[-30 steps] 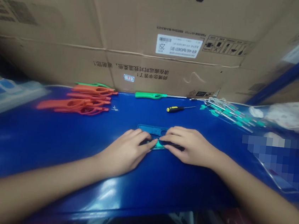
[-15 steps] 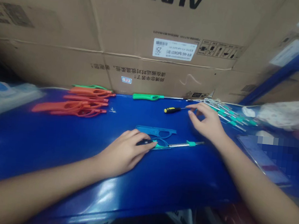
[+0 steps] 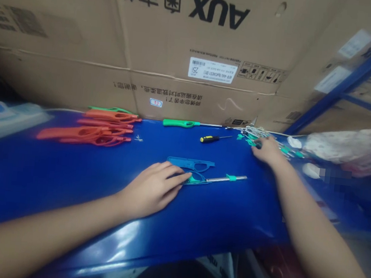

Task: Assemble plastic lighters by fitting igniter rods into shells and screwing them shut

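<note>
My left hand [image 3: 157, 187] lies over the handle end of a blue half-shell of a stick lighter [image 3: 197, 181], fingers closed on it. A teal trigger and a metal tube [image 3: 221, 178] with a teal collar show in this shell, the tube pointing right. Just behind lies another blue half-shell [image 3: 189, 162]. My right hand [image 3: 267, 151] is at a pile of metal lighter tubes with teal parts [image 3: 250, 137], fingers bent inward among them; what is between the fingertips is hidden. A yellow-and-black screwdriver [image 3: 209, 139] lies left of that hand.
Several orange lighter shells [image 3: 86, 134] lie at the left rear, with small white bits beside them. A green stick lighter [image 3: 180, 123] lies against the big cardboard box [image 3: 148, 55]. A clear plastic bag [image 3: 5, 120] stands left; white bags [image 3: 337, 141] and a blue post [image 3: 330, 83] are right.
My right hand has moved right, away from the screwdriver tip, to the pile of tubes. My left hand stays on the blue shell; the whole view has shifted slightly.
</note>
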Demonstrator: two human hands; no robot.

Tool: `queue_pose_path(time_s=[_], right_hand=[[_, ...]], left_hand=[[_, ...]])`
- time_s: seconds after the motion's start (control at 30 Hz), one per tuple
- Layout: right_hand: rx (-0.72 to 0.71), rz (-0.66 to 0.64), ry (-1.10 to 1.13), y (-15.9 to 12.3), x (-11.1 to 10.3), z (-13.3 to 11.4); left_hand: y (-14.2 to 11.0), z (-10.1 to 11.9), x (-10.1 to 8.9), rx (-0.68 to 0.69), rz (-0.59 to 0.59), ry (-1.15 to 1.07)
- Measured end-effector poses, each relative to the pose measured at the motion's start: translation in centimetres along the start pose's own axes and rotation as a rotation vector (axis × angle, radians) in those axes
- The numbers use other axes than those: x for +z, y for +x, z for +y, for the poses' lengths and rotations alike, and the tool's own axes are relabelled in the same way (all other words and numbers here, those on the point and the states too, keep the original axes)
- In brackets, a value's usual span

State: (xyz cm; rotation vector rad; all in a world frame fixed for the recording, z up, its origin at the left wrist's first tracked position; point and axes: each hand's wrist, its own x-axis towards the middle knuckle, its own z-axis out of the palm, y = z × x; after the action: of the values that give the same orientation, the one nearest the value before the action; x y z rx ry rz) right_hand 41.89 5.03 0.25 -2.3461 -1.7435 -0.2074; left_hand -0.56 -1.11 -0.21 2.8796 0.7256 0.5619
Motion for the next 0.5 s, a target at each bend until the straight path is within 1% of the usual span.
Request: queue_pose_path(time_s=[0.1,0.17,0.27,0.5], right_hand=[[0.017,0.004,-0.011,0.1,-0.1,-0.6],[0.017,0.029,-0.019,0.5,-0.4,-0.5],[0.023,0.058,-0.043,1.4,-0.4,0.0],[0.003,0.046,-0.086,3.8,0.8,1.5]], left_hand=[[0.0,0.0,0.0,-0.008,0.004,-0.013],[0.1,0.0,-0.1,-0.012,0.006,-0.021],[0.1,0.0,-0.1,-0.02,0.004,-0.028],[0.1,-0.1,-0.1,-0.038,-0.003,-0.064]])
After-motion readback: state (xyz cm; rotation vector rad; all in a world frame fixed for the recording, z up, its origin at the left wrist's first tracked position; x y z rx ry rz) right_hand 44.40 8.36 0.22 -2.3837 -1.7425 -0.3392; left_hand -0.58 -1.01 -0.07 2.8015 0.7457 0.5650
